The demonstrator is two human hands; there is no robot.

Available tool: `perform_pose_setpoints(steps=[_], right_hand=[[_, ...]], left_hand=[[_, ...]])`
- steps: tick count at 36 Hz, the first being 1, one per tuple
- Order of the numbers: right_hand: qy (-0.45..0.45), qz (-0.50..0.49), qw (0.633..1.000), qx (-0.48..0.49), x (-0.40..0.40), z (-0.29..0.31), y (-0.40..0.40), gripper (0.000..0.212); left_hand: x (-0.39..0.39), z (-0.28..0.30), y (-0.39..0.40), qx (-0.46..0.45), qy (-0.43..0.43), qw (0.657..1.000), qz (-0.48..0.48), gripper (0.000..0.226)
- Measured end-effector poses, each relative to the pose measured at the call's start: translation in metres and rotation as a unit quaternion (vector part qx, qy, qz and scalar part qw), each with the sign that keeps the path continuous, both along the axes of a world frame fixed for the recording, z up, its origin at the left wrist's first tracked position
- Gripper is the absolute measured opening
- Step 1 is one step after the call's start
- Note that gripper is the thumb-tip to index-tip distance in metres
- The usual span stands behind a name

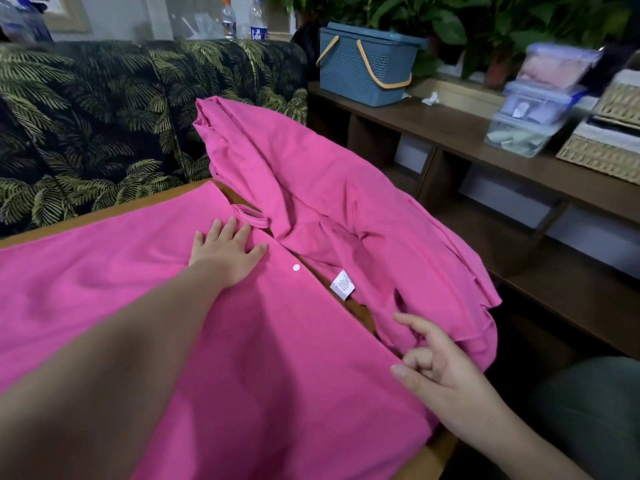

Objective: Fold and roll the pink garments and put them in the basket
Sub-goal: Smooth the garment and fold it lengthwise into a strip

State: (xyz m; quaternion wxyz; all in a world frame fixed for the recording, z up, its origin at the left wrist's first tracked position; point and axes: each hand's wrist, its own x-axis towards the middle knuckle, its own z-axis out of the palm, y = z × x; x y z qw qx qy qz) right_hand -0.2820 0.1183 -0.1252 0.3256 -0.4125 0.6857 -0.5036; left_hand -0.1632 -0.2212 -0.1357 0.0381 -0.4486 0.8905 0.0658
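Observation:
A large pink garment [311, 202] lies spread over a wooden table [429, 455]. Its right half is bunched and hangs off the table's right edge; a white button and a white care label show near the open front. My left hand [228, 251] presses flat on the cloth near the collar loop, fingers straight. My right hand [440, 362] hovers at the garment's lower right edge, index finger out, the other fingers loosely curled, holding nothing. The blue basket [363, 71] with orange handles stands on the sideboard at the back.
A leaf-patterned sofa [86, 126] is behind the table. The dark wooden sideboard [485, 140] at right carries stacked clear plastic boxes [540, 105] and wicker baskets [609, 133]. Plants stand behind it. Two bottles [258, 19] are on the ledge at the back.

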Motion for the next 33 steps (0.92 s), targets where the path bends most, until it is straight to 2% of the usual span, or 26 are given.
perform_pose_setpoints(steps=[3,6,8,11,18,22,26,28,33], right_hand=[[0.005,0.003,1.0,0.006,-0.001,-0.004,0.002,0.089],[0.028,0.03,0.999,0.014,0.001,0.001,0.007,0.089],[0.046,0.042,0.998,0.021,0.002,0.003,0.014,0.083],[0.073,0.059,0.995,0.039,0.003,0.004,0.024,0.073],[0.136,0.113,0.98,0.096,0.005,0.002,0.042,0.074],[0.125,0.063,0.989,0.04,0.009,0.002,0.045,0.058],[0.041,0.038,0.998,-0.015,0.017,0.009,0.05,0.044],[0.013,0.034,0.998,-0.045,0.021,0.011,0.051,0.041],[0.021,0.016,0.997,-0.077,0.02,0.009,0.052,0.039]], left_hand=[[0.002,0.007,0.005,-0.016,-0.022,1.0,0.008,0.07],[0.002,0.015,0.028,-0.059,0.019,0.998,-0.001,0.067],[0.001,0.017,0.054,-0.042,0.063,0.997,-0.007,0.064],[0.003,0.012,0.094,0.004,0.068,0.997,-0.023,0.063],[0.007,-0.001,0.141,0.005,0.068,0.997,-0.022,0.067],[0.007,-0.003,0.141,-0.007,0.069,0.997,-0.016,0.067],[0.007,-0.004,0.14,-0.007,0.061,0.998,-0.015,0.066],[0.007,-0.004,0.14,-0.006,0.058,0.998,-0.015,0.066],[0.007,-0.004,0.139,-0.007,0.055,0.998,-0.015,0.066]])
